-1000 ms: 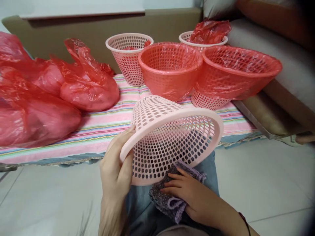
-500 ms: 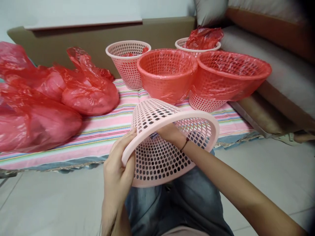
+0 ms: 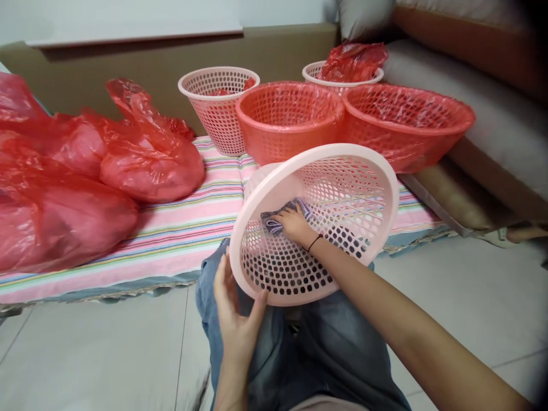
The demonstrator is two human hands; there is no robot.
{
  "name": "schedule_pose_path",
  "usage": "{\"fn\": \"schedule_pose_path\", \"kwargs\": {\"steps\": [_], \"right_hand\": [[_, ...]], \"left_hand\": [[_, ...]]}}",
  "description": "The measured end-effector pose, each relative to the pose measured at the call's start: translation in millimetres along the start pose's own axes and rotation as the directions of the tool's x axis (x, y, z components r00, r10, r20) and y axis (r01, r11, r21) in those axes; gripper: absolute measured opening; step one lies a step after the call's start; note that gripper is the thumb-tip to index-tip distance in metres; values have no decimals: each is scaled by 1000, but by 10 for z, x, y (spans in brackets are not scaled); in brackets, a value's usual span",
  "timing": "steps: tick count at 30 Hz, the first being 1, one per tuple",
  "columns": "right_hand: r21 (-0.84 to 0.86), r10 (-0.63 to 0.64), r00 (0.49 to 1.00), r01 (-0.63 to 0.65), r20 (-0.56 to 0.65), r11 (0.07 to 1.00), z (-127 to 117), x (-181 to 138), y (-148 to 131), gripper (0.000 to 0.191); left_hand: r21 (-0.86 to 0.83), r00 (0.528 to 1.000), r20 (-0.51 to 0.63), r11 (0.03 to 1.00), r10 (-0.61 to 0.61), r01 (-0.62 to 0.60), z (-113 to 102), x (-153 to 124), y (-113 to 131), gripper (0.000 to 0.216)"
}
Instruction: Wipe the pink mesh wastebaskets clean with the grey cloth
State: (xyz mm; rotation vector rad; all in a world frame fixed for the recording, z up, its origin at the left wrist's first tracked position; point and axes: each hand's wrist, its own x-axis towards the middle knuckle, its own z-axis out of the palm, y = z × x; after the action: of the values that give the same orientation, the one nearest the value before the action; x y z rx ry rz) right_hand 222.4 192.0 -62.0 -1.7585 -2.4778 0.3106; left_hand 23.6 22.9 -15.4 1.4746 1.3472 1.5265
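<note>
A pale pink perforated plastic basket (image 3: 314, 299) is tilted over my lap with its mouth facing me. My left hand (image 3: 237, 317) supports its lower-left rim, thumb near the front edge and the other fingers at the outer side, partly hidden. My right hand (image 3: 295, 224) reaches inside the basket and holds a folded purple-grey cloth (image 3: 274, 222) against the inner wall. A dark band circles the right wrist.
On the striped bedspread (image 3: 180, 234) stand a pink basket (image 3: 216, 117) and two red-lined baskets (image 3: 285, 137) (image 3: 406, 134). Another pink basket (image 3: 342, 84) holds a red bag. Full red plastic bags (image 3: 149, 165) sit left; stacked cushions (image 3: 462, 91) rise at right.
The basket has turned so its mouth faces me more, showing the cloth under my right hand. My left hand has shifted from the rim's left side to lower down, its fingers more spread.
</note>
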Motion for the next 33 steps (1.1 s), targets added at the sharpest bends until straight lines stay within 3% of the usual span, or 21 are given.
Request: {"fn": "schedule_pose_path", "kwargs": {"steps": [3,7,13,23,28,33], "right_hand": [[13,18,1000,-18,-1,1000,6,-19,-52,50],[48,30,1000,-29,-8,998,30,-55,-182,48],[128,-12,999,17,-38,992,107,-105,-393,51],[215,-29,998,40,-56,976,86,-219,-433,48],[266,-52,997,63,-49,962,-25,-487,-491,56],[323,-89,996,88,-14,942,-184,-973,-585,66]], "left_hand": [[26,990,-132,998,-56,60,168,8,-48,69],[42,941,-338,998,-31,48,232,85,-51,41],[158,942,-332,987,43,10,110,25,50,34],[279,929,-347,960,126,-26,115,77,144,28],[279,932,-344,960,111,-11,107,49,137,28],[257,934,-348,966,86,7,95,35,114,28]]}}
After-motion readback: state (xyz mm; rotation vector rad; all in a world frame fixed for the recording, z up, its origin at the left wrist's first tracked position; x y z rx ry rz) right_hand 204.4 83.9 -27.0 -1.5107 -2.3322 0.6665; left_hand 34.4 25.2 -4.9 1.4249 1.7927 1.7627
